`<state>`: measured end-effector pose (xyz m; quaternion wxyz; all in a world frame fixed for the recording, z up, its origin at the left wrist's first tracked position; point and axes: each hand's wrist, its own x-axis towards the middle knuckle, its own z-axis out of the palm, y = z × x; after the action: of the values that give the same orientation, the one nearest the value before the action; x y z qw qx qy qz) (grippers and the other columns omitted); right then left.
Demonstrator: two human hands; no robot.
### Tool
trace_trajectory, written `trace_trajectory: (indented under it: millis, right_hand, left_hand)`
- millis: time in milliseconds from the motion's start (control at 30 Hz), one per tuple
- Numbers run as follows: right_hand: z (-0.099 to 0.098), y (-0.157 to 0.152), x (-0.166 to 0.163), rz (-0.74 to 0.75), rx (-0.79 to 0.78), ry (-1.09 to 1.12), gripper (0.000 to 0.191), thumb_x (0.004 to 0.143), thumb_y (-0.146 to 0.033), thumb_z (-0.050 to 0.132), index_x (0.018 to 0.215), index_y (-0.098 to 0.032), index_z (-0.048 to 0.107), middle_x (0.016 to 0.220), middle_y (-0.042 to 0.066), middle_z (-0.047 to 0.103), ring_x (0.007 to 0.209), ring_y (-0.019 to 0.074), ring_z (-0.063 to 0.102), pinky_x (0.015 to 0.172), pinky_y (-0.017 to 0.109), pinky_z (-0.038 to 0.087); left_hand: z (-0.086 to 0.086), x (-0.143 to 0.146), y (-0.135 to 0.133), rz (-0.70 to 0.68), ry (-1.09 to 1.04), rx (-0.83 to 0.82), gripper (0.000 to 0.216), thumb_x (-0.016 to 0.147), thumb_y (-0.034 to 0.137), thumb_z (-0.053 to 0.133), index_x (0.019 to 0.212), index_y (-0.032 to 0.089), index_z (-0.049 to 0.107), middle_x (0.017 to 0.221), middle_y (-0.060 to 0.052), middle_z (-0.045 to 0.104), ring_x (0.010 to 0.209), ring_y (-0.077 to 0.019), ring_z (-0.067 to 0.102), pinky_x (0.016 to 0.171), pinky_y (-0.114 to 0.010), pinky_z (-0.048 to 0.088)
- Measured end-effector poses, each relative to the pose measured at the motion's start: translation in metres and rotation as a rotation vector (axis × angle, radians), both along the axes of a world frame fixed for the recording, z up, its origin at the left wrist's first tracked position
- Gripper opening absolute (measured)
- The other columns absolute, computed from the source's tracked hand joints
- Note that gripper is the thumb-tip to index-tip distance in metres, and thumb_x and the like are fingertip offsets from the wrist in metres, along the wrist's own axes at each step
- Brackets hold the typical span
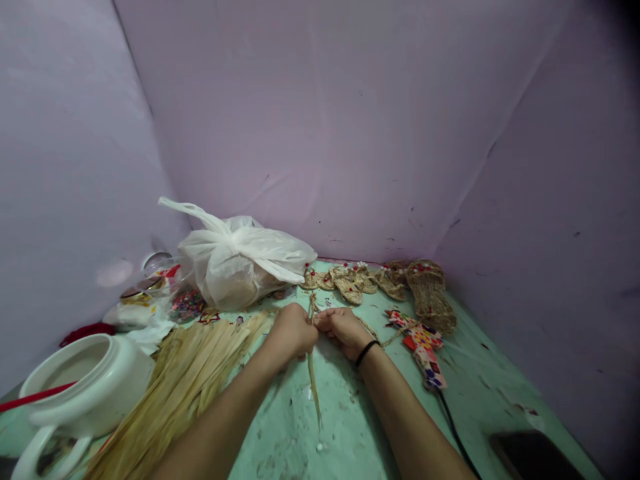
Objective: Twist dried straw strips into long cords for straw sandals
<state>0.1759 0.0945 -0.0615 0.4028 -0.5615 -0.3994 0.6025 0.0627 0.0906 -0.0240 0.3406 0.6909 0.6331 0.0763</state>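
Observation:
My left hand [294, 329] and my right hand [343, 327] meet over the middle of the green table [345, 413]. Their fingers are closed in a pinch on a thin dried-fibre strand [313, 387], whose loose end hangs down toward me. A small loop of the fibre sticks up beyond my fingertips. Behind my right wrist, which wears a black band, a twisted fibre cord [393, 339] runs off to the right. The exact grip point is partly hidden by my fingers.
Left lie a bundle of dried leaf strips [200, 367], a white pot [117, 373] and a tied white plastic bag [240, 260]. Right are a colourfully wrapped hot glue gun [425, 350] with black cable, beaded woven pieces [345, 280] and a dark flat object [535, 455]. Walls enclose the table.

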Motion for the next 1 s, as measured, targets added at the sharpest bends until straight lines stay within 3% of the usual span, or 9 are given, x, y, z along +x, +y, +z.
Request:
trace_trajectory:
  millis: [133, 233, 333, 400, 500, 600, 667, 833, 1000]
  right_hand:
    - [-0.003, 0.001, 0.004, 0.034, -0.028, 0.026, 0.006, 0.046, -0.01, 0.045, 0.048, -0.014, 0.049, 0.034, -0.008, 0.033, 0.032, 0.0028, 0.019, 0.037, 0.022, 0.007]
    - [-0.005, 0.002, 0.006, 0.097, 0.002, 0.037, 0.005, 0.047, -0.01, 0.047, 0.046, -0.014, 0.046, 0.034, -0.009, 0.031, 0.032, 0.0022, 0.016, 0.038, 0.022, 0.005]
    - [-0.003, 0.001, 0.007, 0.117, 0.008, 0.068, 0.006, 0.049, -0.012, 0.052, 0.047, -0.014, 0.047, 0.035, -0.008, 0.034, 0.033, 0.0022, 0.018, 0.038, 0.022, 0.007]
    - [0.0, 0.0, 0.007, 0.123, -0.011, 0.097, 0.006, 0.051, -0.015, 0.055, 0.049, -0.013, 0.05, 0.036, -0.007, 0.038, 0.034, 0.0023, 0.021, 0.038, 0.021, 0.011]
    - [0.002, -0.001, 0.006, 0.137, -0.01, 0.122, 0.007, 0.051, -0.015, 0.057, 0.048, -0.012, 0.051, 0.04, -0.005, 0.045, 0.035, 0.0019, 0.025, 0.039, 0.019, 0.014]
    - [0.001, -0.001, 0.007, 0.169, 0.007, 0.143, 0.006, 0.051, -0.016, 0.058, 0.049, -0.012, 0.054, 0.044, -0.002, 0.05, 0.038, 0.0032, 0.032, 0.04, 0.019, 0.02]
    - [0.0, 0.0, 0.008, 0.198, 0.024, 0.123, 0.006, 0.052, -0.017, 0.058, 0.051, -0.012, 0.056, 0.046, -0.001, 0.053, 0.04, 0.0042, 0.036, 0.042, 0.019, 0.023]
    - [-0.005, 0.005, 0.01, 0.215, 0.157, -0.209, 0.006, 0.05, -0.011, 0.054, 0.053, -0.012, 0.06, 0.049, -0.001, 0.056, 0.044, 0.0062, 0.04, 0.044, 0.019, 0.027]
    - [0.005, 0.002, 0.005, 0.187, 0.402, -0.78, 0.012, 0.052, -0.011, 0.052, 0.049, -0.015, 0.063, 0.048, 0.003, 0.057, 0.047, 0.0116, 0.046, 0.047, 0.023, 0.028]
  left_hand:
    - [-0.007, 0.014, -0.021, 0.006, 0.152, 0.254, 0.021, 0.062, 0.014, 0.05, 0.077, 0.01, 0.063, 0.076, -0.017, 0.062, 0.075, -0.0254, 0.059, 0.059, -0.027, 0.039]
    - [-0.006, 0.014, -0.022, -0.022, 0.167, 0.268, 0.025, 0.06, 0.012, 0.051, 0.082, 0.011, 0.063, 0.08, -0.017, 0.062, 0.079, -0.0255, 0.058, 0.061, -0.027, 0.039]
    - [-0.001, 0.0, -0.006, -0.037, 0.055, 0.125, 0.014, 0.062, 0.018, 0.052, 0.068, 0.01, 0.062, 0.059, -0.011, 0.06, 0.059, -0.0192, 0.058, 0.051, -0.023, 0.038]
    - [0.001, -0.008, 0.007, 0.08, -0.074, 0.094, 0.017, 0.067, 0.021, 0.047, 0.064, 0.01, 0.06, 0.047, -0.006, 0.054, 0.045, -0.0142, 0.053, 0.043, -0.021, 0.034]
    - [0.0, -0.01, 0.016, 0.247, -0.368, -0.084, 0.015, 0.068, 0.013, 0.041, 0.066, 0.01, 0.056, 0.042, 0.0, 0.048, 0.036, -0.0096, 0.046, 0.037, -0.018, 0.031]
    - [-0.008, -0.004, 0.016, 0.252, -0.597, -0.376, 0.014, 0.067, 0.007, 0.039, 0.059, 0.01, 0.051, 0.042, 0.001, 0.047, 0.034, -0.0066, 0.043, 0.036, -0.017, 0.03]
    - [-0.014, -0.003, 0.018, 0.253, -0.633, -0.449, 0.013, 0.065, 0.007, 0.042, 0.056, 0.01, 0.05, 0.04, 0.002, 0.045, 0.031, -0.0048, 0.038, 0.034, -0.017, 0.026]
    - [-0.021, -0.009, 0.024, 0.222, -0.496, -0.454, 0.011, 0.062, 0.014, 0.048, 0.051, 0.011, 0.048, 0.035, 0.005, 0.037, 0.028, -0.0033, 0.028, 0.032, -0.017, 0.015]
    - [-0.018, -0.002, 0.018, 0.219, -0.37, -0.256, 0.015, 0.057, 0.01, 0.049, 0.044, 0.014, 0.043, 0.03, 0.005, 0.033, 0.027, -0.0051, 0.028, 0.032, -0.019, 0.016]
